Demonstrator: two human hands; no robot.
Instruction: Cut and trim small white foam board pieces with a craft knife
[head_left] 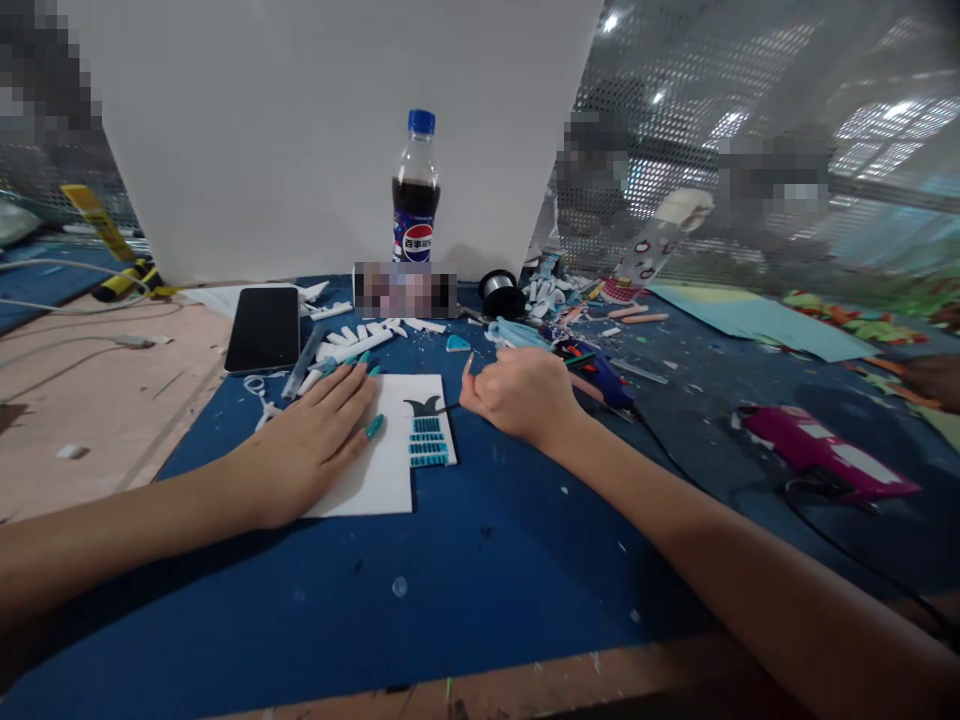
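My left hand (326,435) lies flat, fingers stretched out, on a white sheet of card or board (388,490). Partly on that sheet's right side sits a small building-shaped piece (428,440) with blue and black rows and a dark curved roof. My right hand (521,392) is closed just right of this roof. From its fingers a thin dark tool (448,407) reaches to the roof's edge; most of the tool is hidden by the hand. Beyond the right hand lies a small blue triangular piece (457,343).
Behind the sheet stand a cola bottle (417,215), a phone (262,330), a wire spool (501,294) and white foam scraps (356,340). To the right are a blue glue gun (604,375), a magenta corded tool (825,450), light-blue paper (765,322) and another person's hand (934,382).
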